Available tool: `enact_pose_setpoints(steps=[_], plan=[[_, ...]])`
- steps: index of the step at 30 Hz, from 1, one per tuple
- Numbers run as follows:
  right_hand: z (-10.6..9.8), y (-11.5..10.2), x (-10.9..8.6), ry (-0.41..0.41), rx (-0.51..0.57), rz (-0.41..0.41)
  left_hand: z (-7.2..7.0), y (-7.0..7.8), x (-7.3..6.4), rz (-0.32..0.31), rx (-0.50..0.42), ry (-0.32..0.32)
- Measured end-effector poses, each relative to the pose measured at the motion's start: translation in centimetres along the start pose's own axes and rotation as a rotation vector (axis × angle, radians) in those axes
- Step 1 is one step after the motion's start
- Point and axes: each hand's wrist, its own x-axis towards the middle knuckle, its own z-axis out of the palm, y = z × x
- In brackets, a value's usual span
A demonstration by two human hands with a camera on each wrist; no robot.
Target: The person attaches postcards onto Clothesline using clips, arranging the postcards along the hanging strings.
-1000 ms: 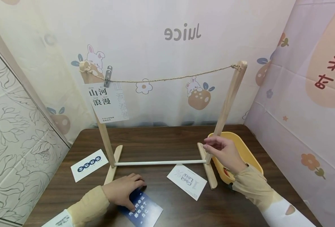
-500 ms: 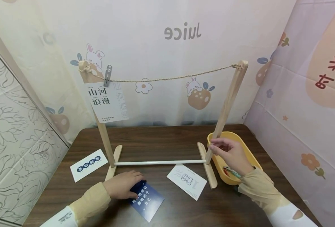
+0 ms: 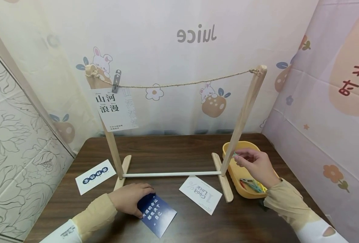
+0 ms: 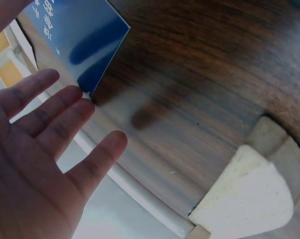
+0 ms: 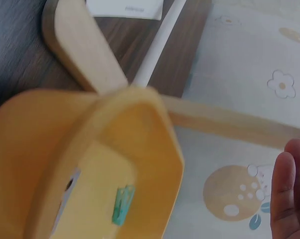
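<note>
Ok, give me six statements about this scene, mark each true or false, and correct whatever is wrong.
1. A grey metal clip fastens a white paper card with black print to the thin tan rope. True.
2. Three cards hang from the rope. False: only one does.
3. The person's left hand is at the dark blue card with white print. True.
4. The person's right hand grips the grey metal clip. False: it is near the yellow plastic tub.
5. Small coloured clips lie in the tub. True.
6. The white card with blue circles stands upright. False: it lies flat on the dark brown table.
</note>
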Motion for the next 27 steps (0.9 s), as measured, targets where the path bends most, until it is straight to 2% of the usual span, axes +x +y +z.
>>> enact_pose_setpoints(steps=[10, 19, 27], plan=[[-2.0, 1.7, 1.3, -0.013, -0.095, 0.103, -0.5, 0.3, 0.2, 0.018, 0.013, 0.005], [-3.0, 2.6, 2.8, -0.015, -0.19, 0.114, -0.6, 0.3, 0.6, 0.04, 0.052, 0.003], [-3.1, 3.2, 4.6, -0.082, -0.294, 0.156, -1.0, 0.9, 1.0, 0.053, 0.081, -0.025]])
